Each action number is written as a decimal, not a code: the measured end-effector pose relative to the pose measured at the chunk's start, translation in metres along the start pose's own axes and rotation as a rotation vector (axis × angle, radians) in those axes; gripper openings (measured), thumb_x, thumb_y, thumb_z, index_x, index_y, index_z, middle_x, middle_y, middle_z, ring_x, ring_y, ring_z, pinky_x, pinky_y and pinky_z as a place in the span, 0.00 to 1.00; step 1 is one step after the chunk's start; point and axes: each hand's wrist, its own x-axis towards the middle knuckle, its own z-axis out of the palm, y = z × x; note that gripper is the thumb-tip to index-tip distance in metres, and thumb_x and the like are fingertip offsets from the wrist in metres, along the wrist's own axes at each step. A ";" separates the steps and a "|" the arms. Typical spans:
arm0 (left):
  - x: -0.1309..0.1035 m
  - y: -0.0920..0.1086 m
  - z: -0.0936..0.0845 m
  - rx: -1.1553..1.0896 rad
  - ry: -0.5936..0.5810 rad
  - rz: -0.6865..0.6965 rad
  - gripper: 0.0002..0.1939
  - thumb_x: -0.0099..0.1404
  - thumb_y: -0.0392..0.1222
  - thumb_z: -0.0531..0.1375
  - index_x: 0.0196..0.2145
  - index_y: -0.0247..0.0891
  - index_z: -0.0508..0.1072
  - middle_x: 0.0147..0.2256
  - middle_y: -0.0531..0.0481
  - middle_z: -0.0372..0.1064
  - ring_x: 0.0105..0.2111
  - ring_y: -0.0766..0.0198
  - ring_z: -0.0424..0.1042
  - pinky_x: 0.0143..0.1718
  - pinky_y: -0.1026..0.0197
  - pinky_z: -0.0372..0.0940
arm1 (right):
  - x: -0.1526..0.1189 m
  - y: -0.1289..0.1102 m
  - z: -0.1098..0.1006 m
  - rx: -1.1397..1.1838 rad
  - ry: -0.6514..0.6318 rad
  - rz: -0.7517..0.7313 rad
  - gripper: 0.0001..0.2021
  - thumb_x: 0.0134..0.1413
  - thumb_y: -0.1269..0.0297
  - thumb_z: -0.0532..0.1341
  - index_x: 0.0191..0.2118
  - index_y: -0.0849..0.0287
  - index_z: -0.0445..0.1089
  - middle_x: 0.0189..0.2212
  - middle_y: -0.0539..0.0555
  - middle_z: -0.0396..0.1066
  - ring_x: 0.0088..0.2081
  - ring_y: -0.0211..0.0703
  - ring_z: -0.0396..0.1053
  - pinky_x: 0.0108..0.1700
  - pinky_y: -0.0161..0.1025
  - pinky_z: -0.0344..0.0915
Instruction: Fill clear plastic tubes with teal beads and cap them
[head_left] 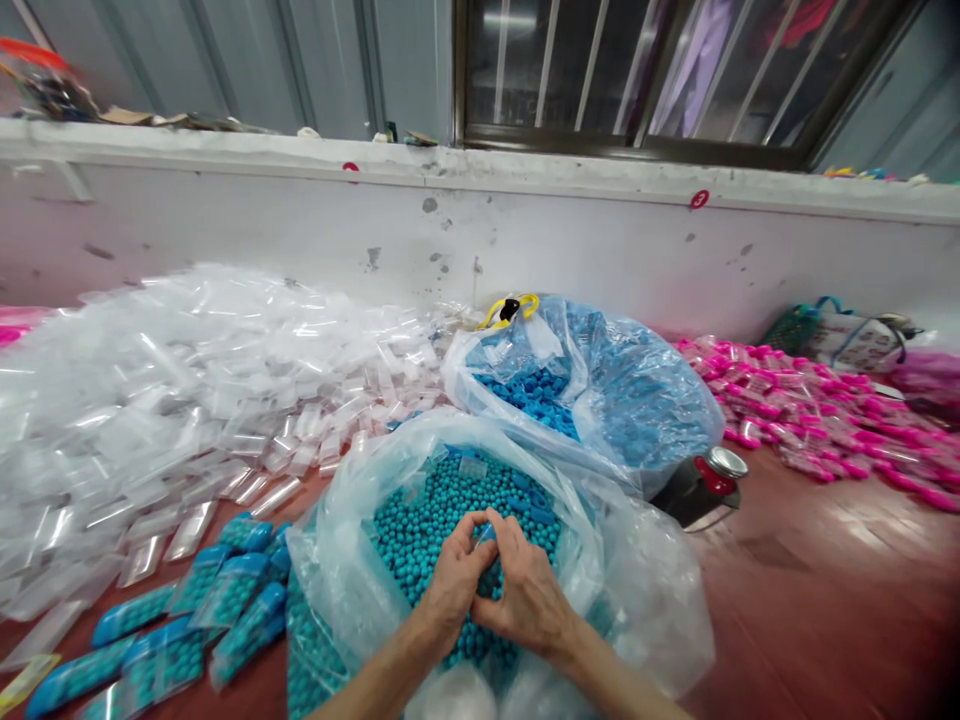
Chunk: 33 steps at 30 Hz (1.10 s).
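Working over a wide-mouthed, milky translucent plastic bag (341,535) of small round teal beads (416,535), the person's left hand (456,568) and right hand (529,592) come together with fingers bent and tips nearly meeting, both closed on a small, partly see-through bluish piece (487,536). The step in hand seems to be filling or capping one container, judging by the clear flat packs with bright blue ends, full of teal beads (229,590), that lie on the red floor (810,600) at the left. The next move would call for a steady pinch from one hand while the other presses or seats the end, low over the bag so that stray beads drop back in. As for its look, the held piece is small and glossy, with a bluish tint (fingers hide most of it, so its exact shape and how full it is cannot be told); it sits between the fingertips, just above the beads. Beyond the bead bag stands a bluish clear plastic bag (652,400) with bright blue plastic pieces (525,395) inside, and to the left spreads a large heap of clear plastic sleeves (225,370), apparently unfilled.
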 end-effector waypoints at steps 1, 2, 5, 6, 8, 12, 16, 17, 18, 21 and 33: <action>0.000 -0.001 0.001 -0.013 0.016 -0.006 0.18 0.50 0.49 0.61 0.37 0.38 0.65 0.23 0.57 0.62 0.24 0.70 0.61 0.27 0.68 0.54 | -0.001 0.001 0.002 -0.005 0.014 -0.001 0.36 0.38 0.63 0.59 0.56 0.70 0.50 0.41 0.64 0.63 0.41 0.54 0.66 0.38 0.47 0.66; 0.000 -0.002 0.002 -0.019 0.031 -0.007 0.18 0.49 0.48 0.62 0.36 0.38 0.65 0.23 0.58 0.62 0.23 0.71 0.60 0.27 0.68 0.54 | -0.003 0.002 0.005 -0.005 0.024 0.002 0.36 0.38 0.62 0.59 0.56 0.70 0.49 0.42 0.65 0.62 0.41 0.54 0.66 0.39 0.47 0.66; 0.000 -0.007 0.003 0.022 0.072 0.015 0.16 0.49 0.47 0.62 0.34 0.37 0.65 0.21 0.58 0.61 0.22 0.71 0.59 0.26 0.68 0.54 | -0.007 0.006 0.012 0.015 0.023 0.013 0.38 0.39 0.60 0.60 0.56 0.70 0.48 0.45 0.68 0.60 0.44 0.57 0.65 0.40 0.49 0.66; 0.001 -0.009 0.003 0.040 0.078 0.026 0.15 0.50 0.47 0.62 0.33 0.37 0.66 0.21 0.58 0.61 0.22 0.71 0.59 0.26 0.68 0.54 | -0.008 0.007 0.014 0.029 0.014 0.020 0.38 0.39 0.60 0.60 0.57 0.70 0.48 0.46 0.69 0.60 0.45 0.58 0.64 0.41 0.50 0.65; 0.001 -0.012 0.000 0.045 0.069 0.044 0.15 0.50 0.46 0.61 0.34 0.37 0.65 0.22 0.58 0.62 0.23 0.71 0.60 0.28 0.67 0.56 | -0.008 0.009 0.013 0.081 -0.015 0.034 0.37 0.38 0.62 0.60 0.57 0.67 0.47 0.48 0.67 0.59 0.46 0.57 0.64 0.41 0.50 0.65; 0.001 -0.010 -0.005 -0.110 -0.043 0.051 0.21 0.53 0.48 0.60 0.43 0.38 0.63 0.29 0.53 0.67 0.29 0.66 0.66 0.33 0.64 0.59 | -0.002 0.008 0.001 0.257 -0.053 0.023 0.39 0.39 0.66 0.60 0.58 0.62 0.43 0.51 0.63 0.56 0.51 0.51 0.59 0.48 0.46 0.61; 0.001 -0.006 -0.010 -0.174 -0.089 0.055 0.24 0.53 0.47 0.60 0.47 0.40 0.61 0.34 0.51 0.68 0.34 0.65 0.67 0.38 0.63 0.59 | 0.003 0.004 -0.007 0.302 -0.026 -0.003 0.37 0.40 0.67 0.60 0.57 0.62 0.44 0.52 0.63 0.54 0.53 0.49 0.57 0.51 0.45 0.59; 0.001 -0.006 -0.011 -0.159 -0.080 0.058 0.23 0.53 0.48 0.60 0.45 0.40 0.62 0.34 0.51 0.68 0.34 0.65 0.67 0.38 0.63 0.59 | 0.003 0.003 -0.007 0.290 -0.024 -0.012 0.36 0.40 0.67 0.59 0.56 0.62 0.46 0.51 0.62 0.56 0.51 0.49 0.59 0.50 0.45 0.60; 0.001 -0.007 -0.012 -0.141 -0.068 0.056 0.21 0.53 0.48 0.60 0.43 0.39 0.63 0.33 0.52 0.67 0.33 0.65 0.67 0.37 0.64 0.59 | 0.003 0.002 -0.006 0.271 -0.026 -0.018 0.34 0.40 0.67 0.59 0.55 0.62 0.48 0.48 0.61 0.58 0.49 0.49 0.61 0.48 0.45 0.61; 0.000 -0.015 -0.014 -0.062 -0.011 0.032 0.17 0.52 0.50 0.59 0.37 0.39 0.63 0.27 0.55 0.65 0.27 0.68 0.65 0.30 0.66 0.59 | -0.001 -0.001 0.002 0.188 -0.048 -0.003 0.31 0.39 0.66 0.58 0.53 0.63 0.51 0.44 0.61 0.61 0.44 0.50 0.64 0.43 0.46 0.64; -0.037 0.042 -0.087 0.868 0.048 0.135 0.14 0.58 0.47 0.50 0.40 0.40 0.65 0.25 0.56 0.65 0.27 0.65 0.63 0.31 0.65 0.59 | -0.001 -0.013 0.004 0.221 -0.423 0.008 0.40 0.44 0.60 0.61 0.61 0.57 0.40 0.59 0.60 0.45 0.57 0.52 0.51 0.53 0.44 0.54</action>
